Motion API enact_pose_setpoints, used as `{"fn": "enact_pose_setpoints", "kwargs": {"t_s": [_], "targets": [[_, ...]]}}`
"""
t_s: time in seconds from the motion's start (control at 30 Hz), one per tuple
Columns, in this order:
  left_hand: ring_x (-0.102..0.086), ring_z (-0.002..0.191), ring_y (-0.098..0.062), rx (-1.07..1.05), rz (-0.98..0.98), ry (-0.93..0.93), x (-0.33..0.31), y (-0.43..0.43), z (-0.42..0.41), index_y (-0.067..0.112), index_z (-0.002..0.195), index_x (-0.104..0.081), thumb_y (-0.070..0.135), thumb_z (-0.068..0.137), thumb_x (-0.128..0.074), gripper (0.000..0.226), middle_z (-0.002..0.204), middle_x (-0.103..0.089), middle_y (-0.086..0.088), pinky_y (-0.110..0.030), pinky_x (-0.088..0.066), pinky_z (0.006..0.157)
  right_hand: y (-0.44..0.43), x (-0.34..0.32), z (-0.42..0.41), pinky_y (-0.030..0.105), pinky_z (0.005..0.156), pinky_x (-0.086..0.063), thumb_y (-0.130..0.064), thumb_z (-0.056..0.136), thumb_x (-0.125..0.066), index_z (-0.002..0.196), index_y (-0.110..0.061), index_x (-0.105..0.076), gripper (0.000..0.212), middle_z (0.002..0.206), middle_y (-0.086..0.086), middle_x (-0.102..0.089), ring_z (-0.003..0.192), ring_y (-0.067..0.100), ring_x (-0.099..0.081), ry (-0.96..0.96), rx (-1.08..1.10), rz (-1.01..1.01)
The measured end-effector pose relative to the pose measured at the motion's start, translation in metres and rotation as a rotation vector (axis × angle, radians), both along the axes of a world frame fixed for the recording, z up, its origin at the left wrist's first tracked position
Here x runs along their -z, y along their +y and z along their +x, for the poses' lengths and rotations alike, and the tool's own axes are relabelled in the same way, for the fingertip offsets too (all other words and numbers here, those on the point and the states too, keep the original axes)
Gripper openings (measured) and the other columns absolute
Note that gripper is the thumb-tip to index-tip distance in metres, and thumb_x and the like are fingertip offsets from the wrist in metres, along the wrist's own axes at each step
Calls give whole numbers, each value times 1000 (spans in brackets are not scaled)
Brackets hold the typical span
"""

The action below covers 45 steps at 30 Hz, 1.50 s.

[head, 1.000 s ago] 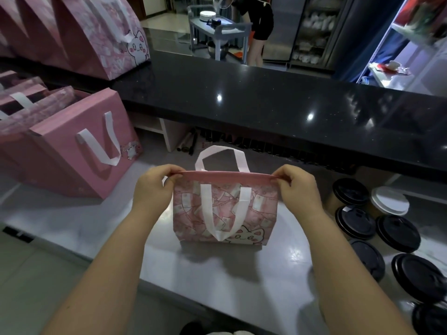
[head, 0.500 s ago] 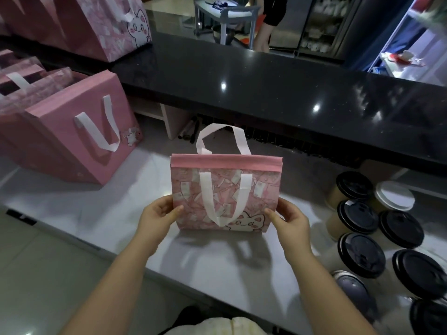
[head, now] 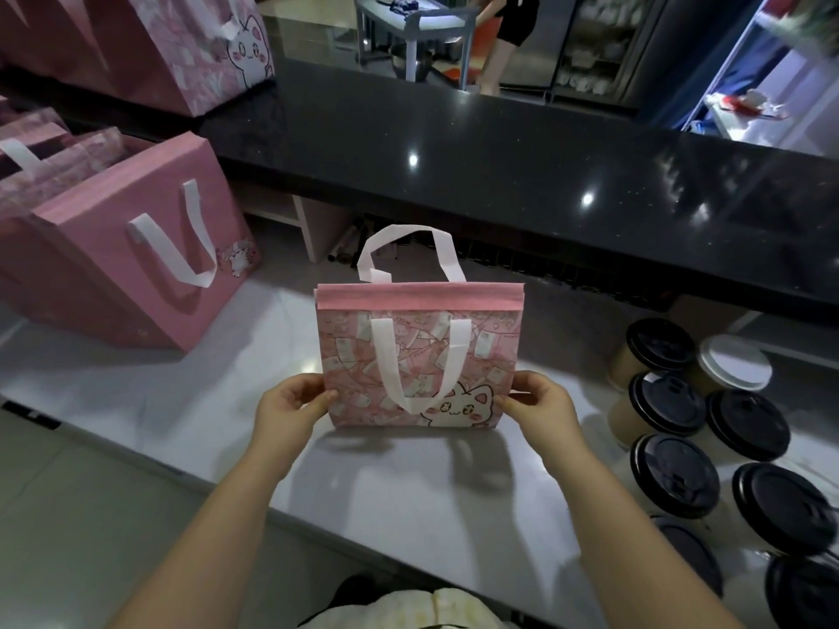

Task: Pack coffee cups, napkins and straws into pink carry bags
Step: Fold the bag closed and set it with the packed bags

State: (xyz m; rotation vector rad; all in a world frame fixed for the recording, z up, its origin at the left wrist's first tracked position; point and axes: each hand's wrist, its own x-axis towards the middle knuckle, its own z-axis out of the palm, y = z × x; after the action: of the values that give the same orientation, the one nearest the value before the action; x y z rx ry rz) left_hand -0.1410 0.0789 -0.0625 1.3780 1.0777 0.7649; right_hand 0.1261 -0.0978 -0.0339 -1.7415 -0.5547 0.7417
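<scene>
— On the far left of the white counter (head: 136, 401), what do you have?

— You have big pink bags (head: 136, 265) there. One in front has a white strap and a small cat on it. More stand behind it, up on the black bar (head: 545, 174).

— Where is your left hand?

— Your left hand (head: 290, 404) is at the low left corner of the small bag (head: 420, 356). The thumb and fingers are closed on the bag's edge, pinching it.

— And the small bag?

— You have it standing up in the middle of the counter, between both your hands. It is pink with little pictures and a white cat face near the bottom right. One white strap hangs down the front. The other strap sticks up behind. The top has a plain pink band, and the top looks shut flat.

— What does your right hand do?

— Your right hand (head: 540, 404) is at the low right corner of the bag. Its thumb and fingers pinch that edge too.

— What is on the right?

— You have coffee cups (head: 667, 401) standing close together near the bag. Most have black lids. One at the back has a white lid (head: 733, 361). The cups are not in the bag.

— Anything far off?

— A person (head: 513, 29) in black stands past the bar, near a grey table (head: 417, 20).
</scene>
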Motion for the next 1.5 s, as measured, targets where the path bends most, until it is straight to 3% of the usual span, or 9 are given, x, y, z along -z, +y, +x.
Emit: {"fn": "enact_pose_setpoints", "kwargs": {"t_s": [0.27, 0.37, 0.63, 0.7, 0.8, 1.03, 1.23, 1.37, 1.5], "targets": [[-71, 90, -10, 32, 3, 35, 6, 2, 1, 39, 88, -72, 9, 84, -74, 30, 94, -75, 8, -26, -56, 78, 6, 18, -20, 27, 74, -55, 5, 86, -65, 87, -15, -67, 19, 87, 2, -73, 82, 16, -68, 179, 280, 35], [-69, 87, -5, 50, 39, 123, 13, -3, -7, 42, 87, -72, 12, 80, -78, 31, 91, -74, 12, -25, -53, 77, -1, 31, -27, 21, 72, -54, 2, 86, -66, 87, -15, -67, 17, 87, 1, -72, 85, 18, -67, 137, 329, -24], [-69, 78, -14, -148, -14, -94, -23, 4, 12, 27, 86, -69, 0, 88, -67, 27, 84, -73, 2, -22, -55, 61, 27, -5, -29, 21, 59, -52, 4, 92, -56, 91, -14, -67, 21, 93, 6, -71, 81, 17, -64, 228, 281, 206], [-69, 78, -12, -187, 11, -141, -40, 5, 9, 25, 90, -69, 2, 89, -66, 23, 88, -72, 1, -21, -55, 60, 38, -19, -31, 29, 68, -56, 2, 93, -56, 93, -15, -67, 20, 97, 7, -71, 87, 20, -65, 242, 255, 257], [-70, 75, -6, -272, 67, -203, -64, 2, -9, 24, 93, -69, 3, 89, -66, 21, 83, -74, 6, -17, -53, 59, 57, -40, -39, 42, 83, -55, -3, 94, -56, 99, -14, -67, 17, 105, 11, -71, 95, 25, -66, 263, 178, 336], [-67, 83, -11, -580, 306, -228, -126, 0, -97, 26, 95, -68, 8, 89, -67, 20, 91, -73, 2, -21, -56, 72, 125, -97, -95, 44, 85, -56, 0, 92, -57, 108, -16, -68, 25, 109, 6, -72, 104, 28, -67, 328, -220, 462], [-69, 74, -1, -867, 425, -245, -172, -3, -208, 27, 92, -69, 7, 92, -63, 21, 83, -74, 13, -16, -54, 60, 195, -138, -203, 46, 91, -55, 14, 88, -53, 119, -7, -63, 38, 112, 11, -71, 108, 30, -65, 414, -560, 516], [-69, 82, -8, -1022, 460, -222, -185, -8, -298, 29, 95, -68, 11, 93, -63, 19, 91, -74, 9, -21, -55, 64, 234, -154, -307, 32, 71, -58, 14, 87, -54, 113, -9, -66, 37, 106, 9, -72, 96, 23, -70, 501, -693, 543], [-70, 84, -10, -1151, 476, -210, -192, -9, -401, 20, 103, -67, 12, 94, -62, 13, 97, -73, 3, -21, -56, 66, 263, -161, -422, 31, 69, -58, 7, 87, -58, 111, -14, -69, 33, 104, 7, -74, 95, 23, -71, 513, -856, 561]]}}
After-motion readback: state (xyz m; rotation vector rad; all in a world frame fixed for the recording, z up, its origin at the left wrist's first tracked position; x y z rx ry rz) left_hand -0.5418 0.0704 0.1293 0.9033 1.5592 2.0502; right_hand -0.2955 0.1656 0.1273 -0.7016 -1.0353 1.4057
